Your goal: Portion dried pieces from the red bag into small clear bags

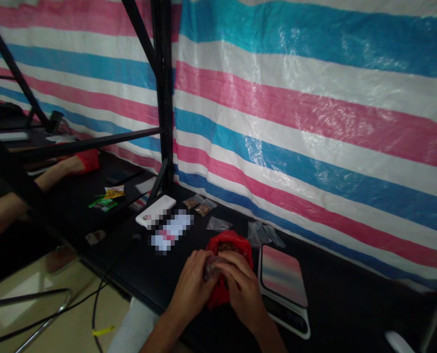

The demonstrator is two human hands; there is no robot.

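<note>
A red plastic bag (pixel 226 239) stands with its mouth spread on the black table, brown bits showing inside. Just above its opening, my left hand (pixel 193 280) and my right hand (pixel 245 287) meet, both closed around a small clear plastic bag (pixel 211 264). My fingers cover most of that clear bag, and I cannot tell what is in it. To the right of my right hand, a flat white-edged scale (pixel 284 274) with a shiny top plate lies close by. Behind the red bag are flat clear bags (pixel 218 224) (pixel 257 234).
Two filled small bags (pixel 204 209) lie near the striped sheet (pixel 314 122). Left of them are a white phone-like device (pixel 156 211) and a blurred-out item (pixel 172 230). Beyond the black frame post (pixel 163 88), another person's arm (pixel 49 176) reaches to a red bag (pixel 89 161).
</note>
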